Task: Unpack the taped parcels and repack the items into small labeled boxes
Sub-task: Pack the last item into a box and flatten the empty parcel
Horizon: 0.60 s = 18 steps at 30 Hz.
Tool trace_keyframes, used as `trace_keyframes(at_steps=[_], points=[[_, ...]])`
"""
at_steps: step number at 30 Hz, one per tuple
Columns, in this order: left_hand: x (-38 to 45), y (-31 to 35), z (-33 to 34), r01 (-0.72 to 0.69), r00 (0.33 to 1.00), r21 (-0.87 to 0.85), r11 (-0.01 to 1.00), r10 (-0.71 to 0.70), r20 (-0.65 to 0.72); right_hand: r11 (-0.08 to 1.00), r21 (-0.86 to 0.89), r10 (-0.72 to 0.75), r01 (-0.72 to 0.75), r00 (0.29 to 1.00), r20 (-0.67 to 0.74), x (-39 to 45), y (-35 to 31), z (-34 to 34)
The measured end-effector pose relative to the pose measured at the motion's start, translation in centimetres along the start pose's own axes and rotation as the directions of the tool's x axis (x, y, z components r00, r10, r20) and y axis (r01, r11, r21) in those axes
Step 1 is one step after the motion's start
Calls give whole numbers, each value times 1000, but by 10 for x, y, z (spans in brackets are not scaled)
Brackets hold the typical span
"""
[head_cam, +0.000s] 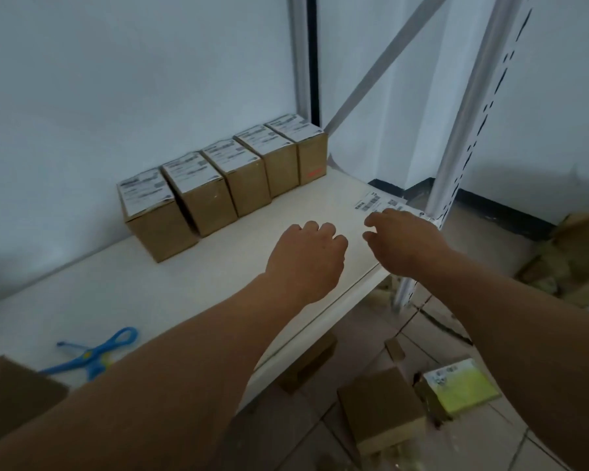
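Note:
Several small brown boxes with white labels on top (218, 185) stand in a row along the wall on the white shelf (191, 283). A flat white shipping label (378, 202) lies near the shelf's right corner. My right hand (402, 239) hovers over the near end of that label, fingers spread and curved down; whether they touch it is unclear. My left hand (308, 256) is beside it over the bare shelf, fingers curled under, with nothing visible in it.
Blue scissors (96, 351) lie at the shelf's front left, next to an open brown carton (11, 399). On the tiled floor below right sit a brown box (381, 413), a yellow-green taped parcel (463, 385) and crumpled cardboard (572, 253). A white perforated rack post (463, 130) stands at the corner.

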State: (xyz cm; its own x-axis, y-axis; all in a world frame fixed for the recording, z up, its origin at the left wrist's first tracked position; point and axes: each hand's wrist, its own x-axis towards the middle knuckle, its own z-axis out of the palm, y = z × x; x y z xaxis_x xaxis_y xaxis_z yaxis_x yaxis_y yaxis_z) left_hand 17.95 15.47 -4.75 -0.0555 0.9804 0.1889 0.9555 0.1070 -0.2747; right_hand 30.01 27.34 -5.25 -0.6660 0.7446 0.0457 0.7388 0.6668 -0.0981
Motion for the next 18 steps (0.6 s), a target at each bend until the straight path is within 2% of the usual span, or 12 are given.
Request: trace_keyframes(at_steps=[4, 8, 10, 14, 18], points=[[43, 7, 22, -1, 1000, -26, 1000, 1, 23, 986, 132, 104, -98, 994, -35, 42, 38, 15], [63, 9, 38, 19, 999, -44, 999, -17, 36, 969, 212, 132, -130, 991, 5, 69, 60, 31], [69, 10, 43, 23, 998, -59, 998, -20, 58, 966, 207, 147, -154, 988, 48, 79, 63, 39], [79, 13, 52, 25, 996, -73, 997, -19, 85, 978, 83, 188, -193, 980, 64, 92, 65, 47], [83, 11, 50, 44, 996, -76, 996, -38, 77, 966, 133, 218, -222, 975, 44, 97, 66, 45]])
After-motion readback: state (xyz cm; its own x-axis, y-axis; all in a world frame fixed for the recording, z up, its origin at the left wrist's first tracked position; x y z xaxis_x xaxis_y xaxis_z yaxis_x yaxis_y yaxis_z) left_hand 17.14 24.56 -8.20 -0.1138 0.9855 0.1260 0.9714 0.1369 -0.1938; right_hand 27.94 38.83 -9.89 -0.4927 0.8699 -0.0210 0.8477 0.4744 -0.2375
